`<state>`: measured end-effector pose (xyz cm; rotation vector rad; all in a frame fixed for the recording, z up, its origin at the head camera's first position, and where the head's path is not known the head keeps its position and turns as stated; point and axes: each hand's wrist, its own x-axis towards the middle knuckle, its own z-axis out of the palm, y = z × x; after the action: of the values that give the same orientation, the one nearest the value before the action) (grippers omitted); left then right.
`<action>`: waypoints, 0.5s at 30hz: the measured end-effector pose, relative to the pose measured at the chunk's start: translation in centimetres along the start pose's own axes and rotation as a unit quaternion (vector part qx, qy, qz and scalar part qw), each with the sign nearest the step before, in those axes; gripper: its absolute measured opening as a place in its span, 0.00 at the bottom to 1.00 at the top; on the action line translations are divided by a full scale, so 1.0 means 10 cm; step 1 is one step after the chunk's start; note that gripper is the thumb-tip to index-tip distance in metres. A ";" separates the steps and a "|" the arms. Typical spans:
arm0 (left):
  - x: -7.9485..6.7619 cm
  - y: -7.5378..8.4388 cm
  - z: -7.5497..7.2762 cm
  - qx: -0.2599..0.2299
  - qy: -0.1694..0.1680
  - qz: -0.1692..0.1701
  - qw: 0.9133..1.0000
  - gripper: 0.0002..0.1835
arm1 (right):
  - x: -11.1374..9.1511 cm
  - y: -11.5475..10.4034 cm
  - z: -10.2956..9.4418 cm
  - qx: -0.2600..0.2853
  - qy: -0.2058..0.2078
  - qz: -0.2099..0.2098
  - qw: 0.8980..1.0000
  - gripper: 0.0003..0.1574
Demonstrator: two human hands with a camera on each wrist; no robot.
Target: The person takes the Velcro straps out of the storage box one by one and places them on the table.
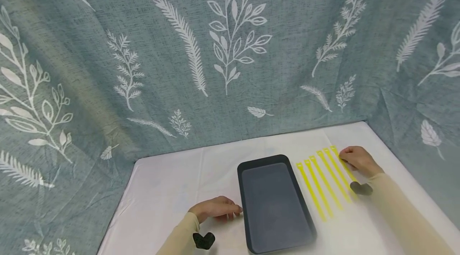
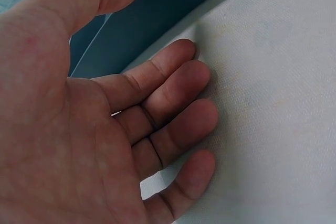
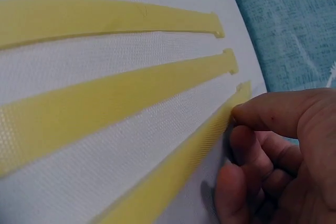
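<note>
Several yellow cable ties (image 1: 311, 190) lie side by side on the white cloth, to the right of a dark rectangular tray (image 1: 276, 207). My right hand (image 1: 361, 161) pinches the rightmost cable tie (image 3: 178, 174) near its head end, between thumb and forefinger. That strip tilts up on its edge there, showing its ridged face in the right wrist view. Beside the tray's left wall, my left hand (image 1: 217, 209) rests with loosely bent fingers. In the left wrist view its palm holds nothing, and the fingertips (image 2: 197, 114) lie against the cloth.
White cloth (image 1: 172, 183) covers the table under everything. Behind it and at both sides hangs a grey-green curtain (image 1: 151, 67) with white leaf prints. A dark wrist strap piece (image 1: 204, 241) shows on the left sleeve, another (image 1: 361, 188) on the right.
</note>
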<state>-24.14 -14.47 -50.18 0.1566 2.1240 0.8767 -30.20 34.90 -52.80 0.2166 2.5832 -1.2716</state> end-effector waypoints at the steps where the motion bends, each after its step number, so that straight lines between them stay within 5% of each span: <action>1: 0.00 0.00 -0.01 -0.001 0.001 0.000 1.000 0.17 | 0.01 -0.01 0.00 0.003 -0.002 0.000 1.000 0.21; 15: 0.06 -0.10 -0.21 0.001 0.008 0.012 1.000 0.21 | 0.18 0.01 0.04 0.044 0.026 -0.018 0.999 0.22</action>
<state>-25.91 -16.15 -50.27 0.1777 2.1429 0.8922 -31.83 34.70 -53.57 0.2247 2.5883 -1.4126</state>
